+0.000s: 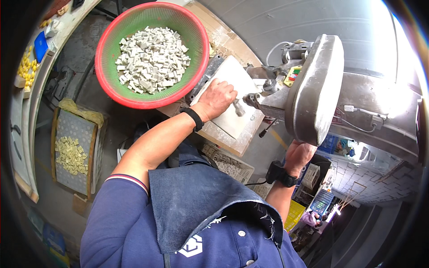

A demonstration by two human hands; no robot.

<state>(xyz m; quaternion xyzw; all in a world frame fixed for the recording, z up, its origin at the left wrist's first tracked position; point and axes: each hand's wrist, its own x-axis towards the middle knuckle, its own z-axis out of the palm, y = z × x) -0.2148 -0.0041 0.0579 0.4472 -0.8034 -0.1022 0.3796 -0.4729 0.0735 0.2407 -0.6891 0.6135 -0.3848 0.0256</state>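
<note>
My left hand (pixel 216 99), with a black wristband, rests on a white board (pixel 229 125) that lies on the machine's worktable. Its fingers are curled closed, and what they hold, if anything, is hidden. Just right of the knuckles is the chuck (pixel 253 100) of a drill press, close above a small pale piece (pixel 239 108) on the board. My right hand (pixel 299 156) is raised beside the grey belt cover (pixel 318 89) of the drill press. That cover hides its fingers, so its grip does not show. A black device sits on the right wrist.
A green plastic basket with a red rim (pixel 99 67) holds many small white blocks (pixel 152 60), left of the board. More white pieces fill a crate (pixel 243 172) below the worktable. Pale yellow pieces (pixel 71 155) lie on a stand at left. A lever with a black knob (pixel 262 133) sticks out.
</note>
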